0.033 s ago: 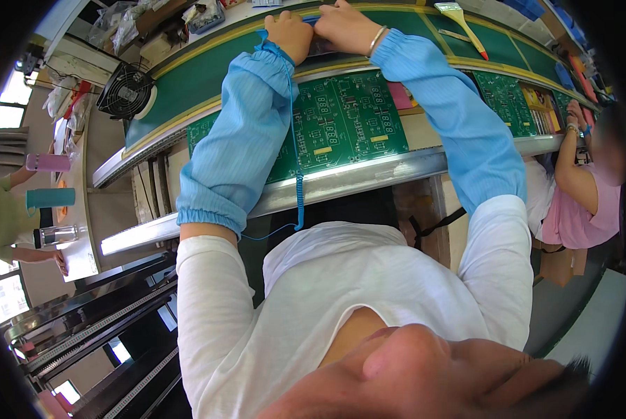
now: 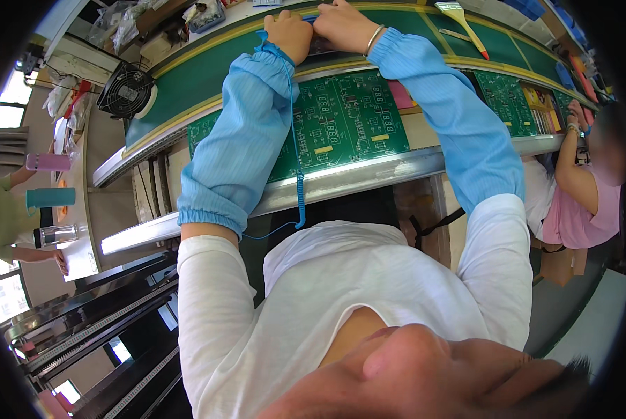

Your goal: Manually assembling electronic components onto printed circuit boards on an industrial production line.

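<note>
Both my arms, in light blue sleeve covers, reach to the far side of the green work surface (image 2: 194, 87). My left hand (image 2: 290, 36) is closed with curled fingers, and a blue wrist strap with a coiled cord (image 2: 300, 192) hangs from its wrist. Beside it, my right hand (image 2: 346, 28) is closed too, fingers bent at the far edge. Something small, blue and dark shows between the hands; what it is I cannot make out. Nearer me, below the hands, lies a green circuit board panel (image 2: 355, 119), partly covered by my left sleeve.
A brush (image 2: 464, 26) lies to the right on the green surface. At the left stands a black fan (image 2: 126, 89). A metal rail (image 2: 369, 167) runs along the near side. Another circuit board (image 2: 505, 105) lies farther right, near a co-worker in pink (image 2: 582, 209). Bottles stand at far left.
My right hand and forearm have shifted very slightly to the left. The left hand stays nearly where it was.
</note>
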Tool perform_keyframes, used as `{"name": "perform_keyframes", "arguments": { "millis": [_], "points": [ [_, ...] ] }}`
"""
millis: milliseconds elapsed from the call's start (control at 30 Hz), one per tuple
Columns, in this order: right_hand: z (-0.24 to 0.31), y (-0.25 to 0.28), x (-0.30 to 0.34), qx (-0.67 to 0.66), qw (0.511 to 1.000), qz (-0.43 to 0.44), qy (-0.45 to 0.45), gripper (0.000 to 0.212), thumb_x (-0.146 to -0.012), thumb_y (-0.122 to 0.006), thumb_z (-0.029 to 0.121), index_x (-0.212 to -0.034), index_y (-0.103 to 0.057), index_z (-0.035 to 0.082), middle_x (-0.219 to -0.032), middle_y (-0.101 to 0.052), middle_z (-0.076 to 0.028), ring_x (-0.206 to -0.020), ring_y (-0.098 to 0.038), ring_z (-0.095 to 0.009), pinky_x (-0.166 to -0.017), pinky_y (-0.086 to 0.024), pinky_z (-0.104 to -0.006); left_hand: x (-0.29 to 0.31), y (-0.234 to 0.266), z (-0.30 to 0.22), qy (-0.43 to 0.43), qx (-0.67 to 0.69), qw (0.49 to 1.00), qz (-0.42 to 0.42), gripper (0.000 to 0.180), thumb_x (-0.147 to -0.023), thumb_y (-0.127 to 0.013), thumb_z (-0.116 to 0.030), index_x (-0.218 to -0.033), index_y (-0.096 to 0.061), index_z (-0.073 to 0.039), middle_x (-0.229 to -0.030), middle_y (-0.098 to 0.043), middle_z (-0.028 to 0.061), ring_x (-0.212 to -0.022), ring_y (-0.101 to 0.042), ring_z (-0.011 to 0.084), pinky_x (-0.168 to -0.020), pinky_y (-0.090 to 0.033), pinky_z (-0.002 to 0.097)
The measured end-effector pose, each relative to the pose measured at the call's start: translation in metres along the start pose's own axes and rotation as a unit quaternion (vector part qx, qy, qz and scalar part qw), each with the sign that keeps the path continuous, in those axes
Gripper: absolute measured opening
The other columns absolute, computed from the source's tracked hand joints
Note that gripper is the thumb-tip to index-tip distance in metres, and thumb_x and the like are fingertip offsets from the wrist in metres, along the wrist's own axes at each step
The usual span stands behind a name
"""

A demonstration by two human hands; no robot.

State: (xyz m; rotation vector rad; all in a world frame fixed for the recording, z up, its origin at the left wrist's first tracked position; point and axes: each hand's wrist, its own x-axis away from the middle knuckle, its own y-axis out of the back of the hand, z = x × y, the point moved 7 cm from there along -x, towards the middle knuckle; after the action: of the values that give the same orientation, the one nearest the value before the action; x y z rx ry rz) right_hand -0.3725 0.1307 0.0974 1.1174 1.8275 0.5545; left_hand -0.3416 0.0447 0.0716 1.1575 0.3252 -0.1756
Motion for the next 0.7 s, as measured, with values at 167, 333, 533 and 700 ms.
{"name": "perform_keyframes", "arguments": {
  "millis": [167, 333, 533, 700],
  "points": [
    [-0.018, -0.028, 0.006, -0.113, 0.987, 0.052, -0.103, 0.014, -0.08, -0.07, 0.024, -0.07, -0.072, 0.014, -0.072, -0.068, -0.009, -0.083, -0.065, -0.029, -0.074, -0.043, -0.0491, 0.003, 0.01, 0.002, 0.026, 0.058, 0.996, -0.061, 0.011, -0.087, -0.07, -0.021, -0.095, -0.076, -0.019, -0.101, -0.067, 0.0039, -0.109, -0.06, 0.0274, -0.086, -0.045, 0.048],
    [-0.017, -0.015, -0.002, -0.198, 0.968, 0.039, -0.147, 0.011, -0.082, -0.069, 0.023, -0.076, -0.073, 0.015, -0.073, -0.068, -0.009, -0.083, -0.066, -0.03, -0.073, -0.043, -0.0484, 0.009, 0.005, 0.016, 0.053, 0.115, 0.99, -0.061, 0.017, -0.083, -0.073, -0.026, -0.096, -0.077, -0.015, -0.108, -0.064, 0.0089, -0.112, -0.058, 0.0309, -0.087, -0.046, 0.0481],
    [-0.02, -0.013, 0.015, -0.195, 0.968, 0.032, -0.152, 0.011, -0.084, -0.069, 0.026, -0.081, -0.075, 0.017, -0.078, -0.07, -0.008, -0.086, -0.066, -0.029, -0.079, -0.043, -0.0482, 0.044, 0.049, 0.01, 0.021, 0.215, 0.967, -0.137, 0.013, -0.09, -0.067, -0.016, -0.099, -0.076, -0.014, -0.091, -0.07, 0.0051, -0.087, -0.068, 0.0271, -0.071, -0.054, 0.0415],
    [-0.014, 0.009, 0.014, -0.216, 0.969, 0.007, -0.123, 0.011, -0.085, -0.069, 0.026, -0.085, -0.077, 0.018, -0.08, -0.07, -0.006, -0.088, -0.066, -0.027, -0.081, -0.043, -0.048, 0.091, 0.034, 0.022, 0.144, 0.684, 0.71, 0.085, 0.015, -0.1, -0.066, -0.01, -0.107, -0.075, 0.0, -0.096, -0.074, 0.0048, -0.079, -0.068, 0.0081, -0.067, -0.054, 0.0221]
  ]
}}
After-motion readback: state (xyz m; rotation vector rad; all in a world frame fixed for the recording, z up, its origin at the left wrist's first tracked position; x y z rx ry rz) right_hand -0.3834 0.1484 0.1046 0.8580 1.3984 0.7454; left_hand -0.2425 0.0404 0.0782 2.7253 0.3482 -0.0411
